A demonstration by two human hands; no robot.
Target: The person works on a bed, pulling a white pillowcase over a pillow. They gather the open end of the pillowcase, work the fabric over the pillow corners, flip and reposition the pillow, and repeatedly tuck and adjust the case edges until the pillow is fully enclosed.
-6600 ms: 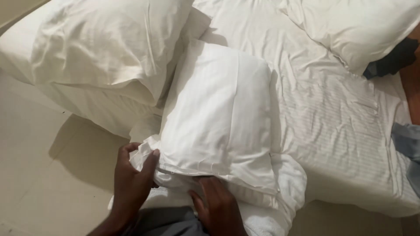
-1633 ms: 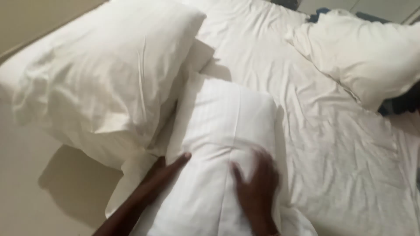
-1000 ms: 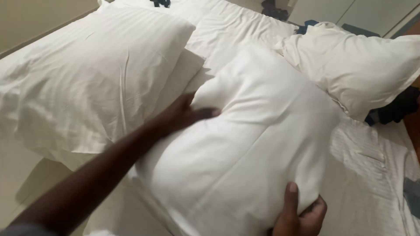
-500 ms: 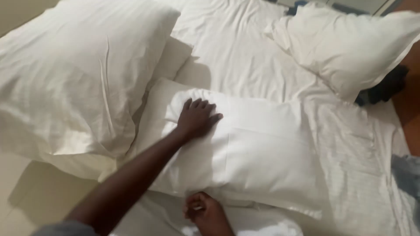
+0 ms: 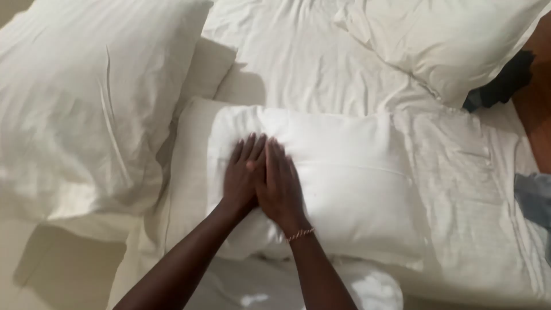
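Observation:
A white pillow (image 5: pixel 356 189) lies flat across the near part of the bed, long side running left to right. Both my hands rest palm-down on its left half, side by side and overlapping slightly. My left hand (image 5: pixel 242 175) has its fingers pointing away from me. My right hand (image 5: pixel 279 186), with a thin bracelet at the wrist, lies just right of it. Neither hand grips anything; the fingers are stretched out flat.
A large white pillow (image 5: pixel 86 103) sits at the left, another white pillow (image 5: pixel 447 40) at the top right. The white striped bed sheet (image 5: pixel 298 57) is wrinkled. A dark item (image 5: pixel 505 80) and a wooden surface (image 5: pixel 536 109) are at the right edge. Pale floor (image 5: pixel 51 270) shows bottom left.
My right hand came up from the pillow's near edge and now lies flat beside my left hand on top. The pillow was lifted, then laid down flat across the bed.

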